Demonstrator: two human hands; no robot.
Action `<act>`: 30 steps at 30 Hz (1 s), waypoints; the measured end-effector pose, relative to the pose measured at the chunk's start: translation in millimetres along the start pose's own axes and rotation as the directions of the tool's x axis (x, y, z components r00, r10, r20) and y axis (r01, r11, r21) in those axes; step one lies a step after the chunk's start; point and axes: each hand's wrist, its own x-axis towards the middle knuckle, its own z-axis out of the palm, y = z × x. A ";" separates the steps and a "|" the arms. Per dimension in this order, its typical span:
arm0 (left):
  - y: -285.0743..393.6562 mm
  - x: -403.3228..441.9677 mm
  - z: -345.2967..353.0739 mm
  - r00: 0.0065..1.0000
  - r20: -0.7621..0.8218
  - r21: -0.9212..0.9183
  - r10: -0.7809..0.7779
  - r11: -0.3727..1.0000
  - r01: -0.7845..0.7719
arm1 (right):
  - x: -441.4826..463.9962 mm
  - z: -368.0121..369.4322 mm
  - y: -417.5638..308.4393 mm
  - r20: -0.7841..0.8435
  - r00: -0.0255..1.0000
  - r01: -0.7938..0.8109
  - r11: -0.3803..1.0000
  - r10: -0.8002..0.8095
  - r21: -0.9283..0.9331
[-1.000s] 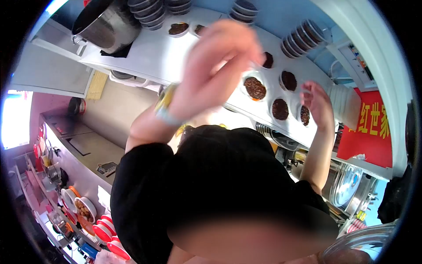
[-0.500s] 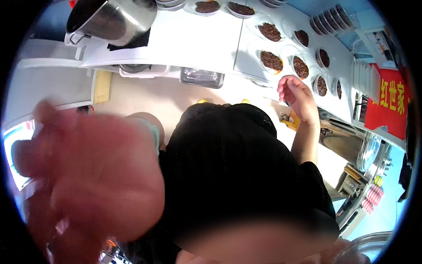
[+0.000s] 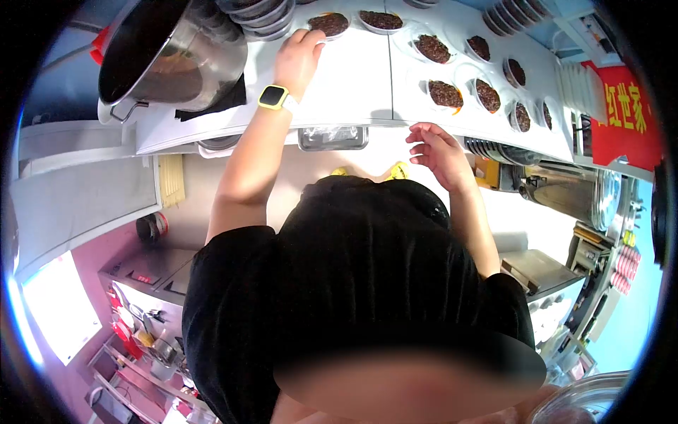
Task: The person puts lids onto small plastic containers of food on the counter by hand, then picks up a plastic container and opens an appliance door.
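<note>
My left hand (image 3: 300, 56), with a yellow-cased watch (image 3: 272, 97) on its wrist, reaches over the white counter. Its fingers are stretched out and slightly bent at the near left rim of a clear plastic bowl holding dark reddish-brown food (image 3: 329, 25); no firm grip on the rim shows. A second filled bowl (image 3: 381, 20) stands just to the right of that one. Near the counter's front edge, my right hand (image 3: 438, 152) hovers in the air, fingers apart and loosely bent, holding nothing.
A large steel pot (image 3: 205, 60) stands at the counter's left, beside stacked bowls (image 3: 265, 18). Several filled bowls (image 3: 445, 94) sit on the right half of the counter (image 3: 332, 92). Stacked white containers (image 3: 583, 92) and a red sign (image 3: 625, 116) are at the right. A tray (image 3: 333, 137) lies below the counter edge.
My left hand has gone from a blur close to the camera out to the bowl at the back of the counter. My right hand has moved left and slightly down.
</note>
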 end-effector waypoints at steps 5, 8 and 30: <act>-10.5 -1.1 4.7 1.000 0.013 -0.056 -0.025 0.998 0.026 | 7.6 -17.2 22.2 -0.031 0.999 -0.012 0.981 0.019 0.191; -0.4 -7.6 -10.7 0.996 0.054 -0.077 -0.064 0.995 0.068 | 6.2 -26.9 21.3 -0.263 0.962 0.138 0.961 -0.072 0.241; 115.7 18.1 68.8 0.402 0.772 -0.627 -0.493 -0.485 0.610 | 12.2 -48.0 20.3 -0.444 0.882 0.270 0.942 -0.158 0.200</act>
